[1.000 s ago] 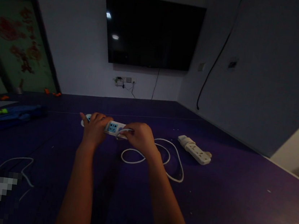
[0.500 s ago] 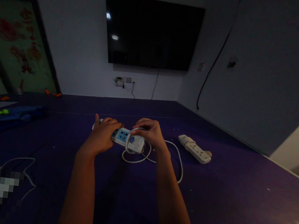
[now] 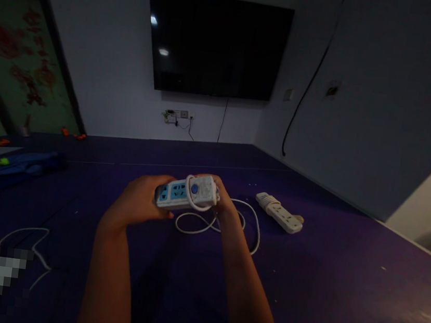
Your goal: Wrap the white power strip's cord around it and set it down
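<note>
A white power strip [image 3: 204,190] with blue sockets and a round blue button is held tilted above the purple surface. My left hand [image 3: 142,199] is closed around its left end, thumb below and fingers on the far side. White cord [image 3: 188,192] makes one loop around the strip beside the button. My right hand [image 3: 221,196] is behind the right end, closed on the cord, its fingers mostly hidden by the strip. More of the cord lies in loose curves below and to the right.
A second white power strip [image 3: 280,214], wrapped in its own cord, lies to the right. Another thin white cable [image 3: 41,253] is at lower left. Blue cloth [image 3: 22,164] lies at far left. A television [image 3: 217,46] hangs on the back wall.
The power strip has been lifted and tilted up. My left hand has shifted from over its top to gripping its end. My right hand has passed from above the strip to behind it.
</note>
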### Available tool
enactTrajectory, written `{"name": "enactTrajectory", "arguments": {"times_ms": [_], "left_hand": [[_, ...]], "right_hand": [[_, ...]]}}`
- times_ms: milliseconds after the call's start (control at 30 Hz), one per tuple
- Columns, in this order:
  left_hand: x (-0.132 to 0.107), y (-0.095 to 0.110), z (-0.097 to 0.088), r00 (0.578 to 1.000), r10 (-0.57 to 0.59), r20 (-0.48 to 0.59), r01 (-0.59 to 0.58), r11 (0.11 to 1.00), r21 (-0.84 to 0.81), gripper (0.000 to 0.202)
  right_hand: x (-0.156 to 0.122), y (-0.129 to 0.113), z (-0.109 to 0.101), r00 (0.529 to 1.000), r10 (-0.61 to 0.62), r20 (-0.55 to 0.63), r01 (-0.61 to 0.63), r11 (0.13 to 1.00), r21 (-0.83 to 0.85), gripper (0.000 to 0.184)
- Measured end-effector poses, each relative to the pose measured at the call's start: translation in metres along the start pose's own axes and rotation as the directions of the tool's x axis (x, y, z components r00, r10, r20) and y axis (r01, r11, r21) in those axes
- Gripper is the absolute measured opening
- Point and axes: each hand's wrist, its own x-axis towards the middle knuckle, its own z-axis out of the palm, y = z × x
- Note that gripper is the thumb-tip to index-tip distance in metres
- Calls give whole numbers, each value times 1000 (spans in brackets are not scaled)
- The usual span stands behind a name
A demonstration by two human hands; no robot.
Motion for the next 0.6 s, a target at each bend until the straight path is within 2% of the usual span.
{"name": "enactTrajectory", "arguments": {"times_ms": [67, 133, 200, 300, 400, 500, 600], "left_hand": [[1, -4, 0, 988, -88, -127, 91, 996, 19, 57], [3, -8, 1, 943, -181, -278, 204, 977, 55, 64], [6, -12, 3, 891, -251, -378, 304, 949, 87, 65], [11, -16, 7, 849, -300, -434, 375, 922, 97, 58], [14, -18, 10, 798, -328, -506, 413, 909, 62, 51], [19, -19, 15, 750, -359, -556, 464, 884, 56, 47], [26, -21, 28, 731, -324, -601, 458, 885, 80, 49]], "right_hand": [[4, 6, 2, 999, 0, 49, 0, 1000, -7, 28], [8, 10, 5, 993, 35, 116, -36, 999, 9, 29], [10, 11, 9, 985, 79, 153, -86, 995, 43, 28], [9, 6, 15, 976, 137, 167, -152, 985, 81, 31], [4, -3, 20, 970, 159, 183, -167, 985, 31, 35], [-1, -11, 30, 982, 93, 166, -79, 993, -88, 37], [-5, -13, 42, 998, -24, 54, 37, 970, -241, 41]]}}
